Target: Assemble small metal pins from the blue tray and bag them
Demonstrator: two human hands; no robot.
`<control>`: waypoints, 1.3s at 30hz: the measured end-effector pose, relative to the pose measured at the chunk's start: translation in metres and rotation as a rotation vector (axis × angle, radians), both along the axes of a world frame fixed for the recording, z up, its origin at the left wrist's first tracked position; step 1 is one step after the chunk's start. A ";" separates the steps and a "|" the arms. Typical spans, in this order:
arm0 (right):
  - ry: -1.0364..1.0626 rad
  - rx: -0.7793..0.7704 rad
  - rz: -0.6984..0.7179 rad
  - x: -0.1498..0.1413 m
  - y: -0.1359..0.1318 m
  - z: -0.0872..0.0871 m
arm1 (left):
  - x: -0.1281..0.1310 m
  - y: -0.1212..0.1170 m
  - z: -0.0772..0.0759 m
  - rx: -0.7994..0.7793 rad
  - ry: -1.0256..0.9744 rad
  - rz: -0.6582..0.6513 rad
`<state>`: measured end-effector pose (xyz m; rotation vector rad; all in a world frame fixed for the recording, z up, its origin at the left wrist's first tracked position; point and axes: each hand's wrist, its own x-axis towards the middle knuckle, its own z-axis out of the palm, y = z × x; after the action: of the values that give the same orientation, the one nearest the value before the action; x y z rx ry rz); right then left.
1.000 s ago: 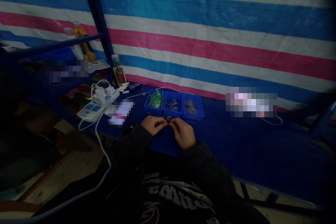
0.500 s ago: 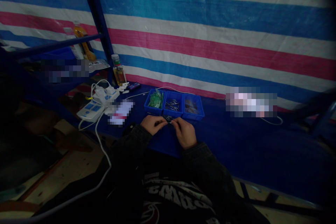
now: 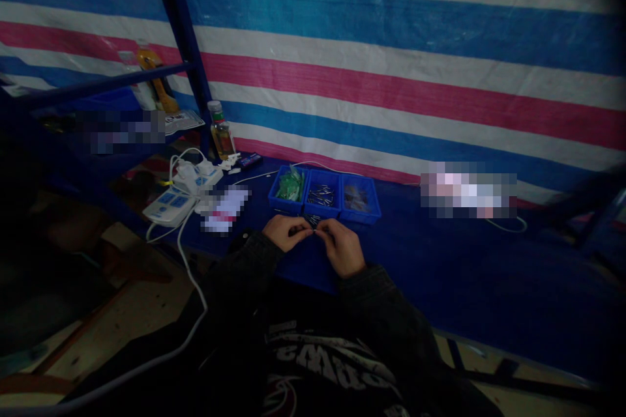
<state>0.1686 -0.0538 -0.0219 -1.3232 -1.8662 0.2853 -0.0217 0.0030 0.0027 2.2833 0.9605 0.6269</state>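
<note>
My left hand (image 3: 287, 232) and my right hand (image 3: 341, 246) meet in front of the blue bins, fingertips pinched together and touching or nearly so. Whatever small piece sits between them is too tiny to make out. Just beyond the fingertips lies a small bunch of dark, thin, screw-like pieces (image 3: 309, 217), partly hidden by the fingers. The middle blue bin (image 3: 323, 176) contains similar dark, shiny slender pieces (image 3: 321, 196). In the left bin are green-tinted plastic bags (image 3: 291, 185); the right bin holds clear bags (image 3: 356, 198) with brownish contents.
Left of the bins lie a blurred-out phone-like object (image 3: 225, 210) and white power strips (image 3: 171, 205) with cables. A drink bottle (image 3: 222, 133) stands by the blue frame post (image 3: 188, 45). Another blurred bright object (image 3: 467, 190) rests on the blue table (image 3: 440, 260) at right.
My right hand has shifted slightly left, bringing its fingertips closer to my left hand's. The bins and the other things on the table stay where they were.
</note>
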 end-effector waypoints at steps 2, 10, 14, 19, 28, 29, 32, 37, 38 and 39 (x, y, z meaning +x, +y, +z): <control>-0.004 0.014 0.016 0.000 0.000 0.000 | 0.000 0.000 -0.001 0.004 -0.004 -0.001; -0.014 0.010 0.025 0.000 -0.001 0.002 | 0.000 0.001 -0.002 0.011 -0.001 0.005; -0.028 0.001 0.011 -0.001 -0.001 0.002 | -0.001 0.001 -0.002 0.015 -0.009 -0.014; -0.082 -0.021 -0.008 0.000 0.000 0.001 | 0.000 0.000 -0.002 0.016 -0.011 -0.008; -0.089 -0.024 -0.079 0.000 -0.001 0.001 | 0.000 0.001 -0.004 0.016 -0.021 0.019; -0.076 -0.018 -0.083 0.000 -0.001 0.001 | 0.000 0.001 -0.005 0.018 -0.025 0.025; -0.037 0.007 -0.085 0.000 0.000 0.001 | 0.000 0.001 -0.006 0.026 -0.033 0.034; 0.006 0.034 -0.096 0.002 0.001 0.000 | 0.000 0.002 -0.007 0.031 -0.028 0.053; 0.013 0.039 -0.098 0.002 0.001 0.001 | 0.000 0.002 -0.007 0.032 -0.026 0.057; 0.019 0.045 -0.102 0.002 0.001 0.001 | 0.000 0.002 -0.008 0.032 -0.024 0.059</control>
<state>0.1707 -0.0532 -0.0211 -1.3751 -1.7729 0.2013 -0.0217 0.0052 -0.0049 2.2775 1.0163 0.6975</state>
